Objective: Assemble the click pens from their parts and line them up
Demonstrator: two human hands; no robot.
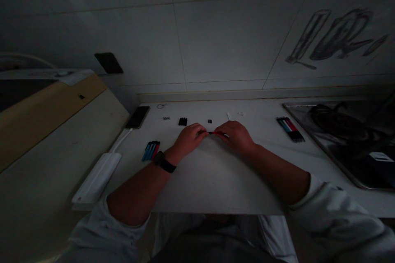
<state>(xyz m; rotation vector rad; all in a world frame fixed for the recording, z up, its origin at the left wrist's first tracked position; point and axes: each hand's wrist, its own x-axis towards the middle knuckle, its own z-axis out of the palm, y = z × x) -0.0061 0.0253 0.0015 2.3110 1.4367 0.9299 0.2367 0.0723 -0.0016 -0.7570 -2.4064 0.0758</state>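
My left hand [190, 138] pinches the black end of a red-and-black pen [212, 132] at the middle of the white table. My right hand [236, 135] is closed around the pen's red part, and its fingers hide much of it. Beside my left wrist lie several blue and red pen barrels [150, 151] in a row. Behind the hands are small springs [166, 118], a group of short black pieces [183, 121] and a smaller cluster of dark bits [210, 121]. Several pens with blue, white and red parts [290, 129] lie to the right.
A phone [138, 117] lies at the back left, near a white power strip [98, 177] with its cable. A sink [327, 156] holding dark objects borders the table on the right. A tilted board [61, 119] stands at the left, and a tiled wall [216, 41] rises behind.
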